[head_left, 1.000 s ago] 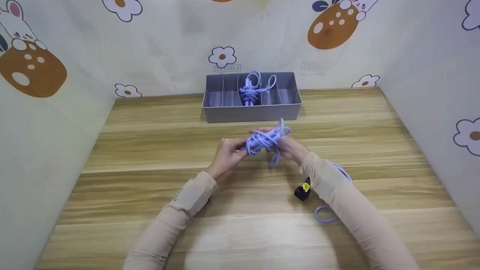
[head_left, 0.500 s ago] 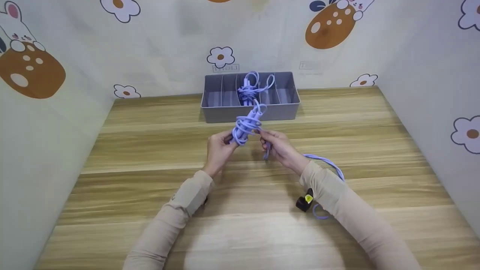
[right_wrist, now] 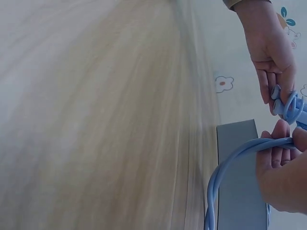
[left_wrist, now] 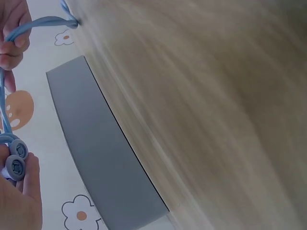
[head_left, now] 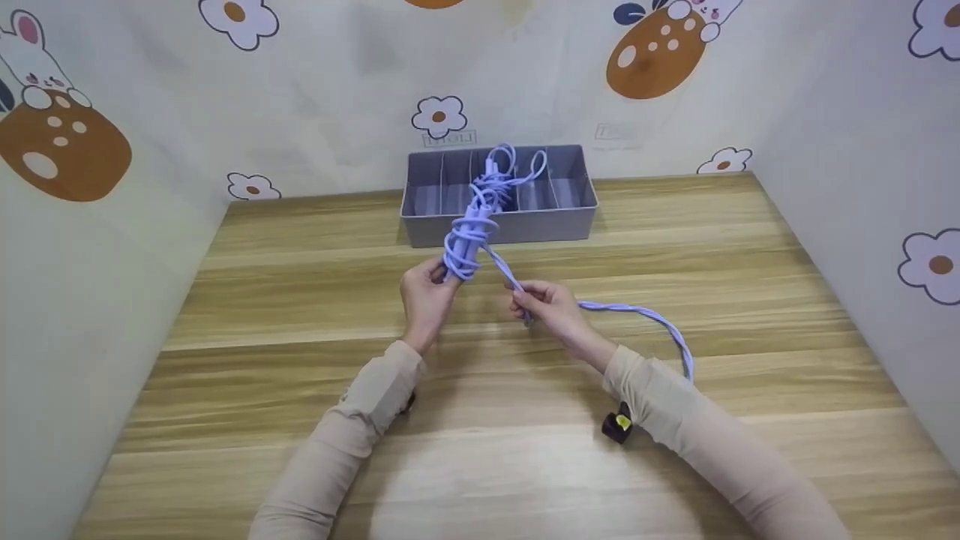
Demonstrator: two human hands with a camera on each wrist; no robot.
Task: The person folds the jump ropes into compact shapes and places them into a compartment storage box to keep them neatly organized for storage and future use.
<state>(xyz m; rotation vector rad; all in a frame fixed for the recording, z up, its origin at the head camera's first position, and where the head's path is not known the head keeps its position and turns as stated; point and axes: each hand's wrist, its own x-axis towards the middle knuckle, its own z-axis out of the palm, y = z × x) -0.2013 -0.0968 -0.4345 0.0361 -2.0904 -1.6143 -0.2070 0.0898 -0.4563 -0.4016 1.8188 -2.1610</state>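
Observation:
My left hand [head_left: 427, 304] grips the lower ends of a lilac jump rope's two handles [head_left: 472, 232], held side by side and tilted up toward the box. Several loose turns of cord wrap round them. In the left wrist view the round handle ends [left_wrist: 17, 166] show between thumb and fingers. To the right, my right hand [head_left: 553, 309] pinches the doubled, twisted cord [head_left: 504, 266], which runs taut up to the bundle. Beyond that hand the cord's tail [head_left: 652, 315] curves over the table and passes behind the right sleeve. The right wrist view shows the cord [right_wrist: 225, 167] across the right fingers.
A grey divided box [head_left: 532, 229] stands at the back against the patterned wall cloth. Another wound lilac jump rope [head_left: 501, 178] sits in its middle compartment, one loop leaning rightward. Cloth walls bound the wooden table [head_left: 300, 300] at back and sides.
The bundle has swung upright and moved left and up, now overlapping the box front in view. My right hand has come off it and drawn the cord down and away.

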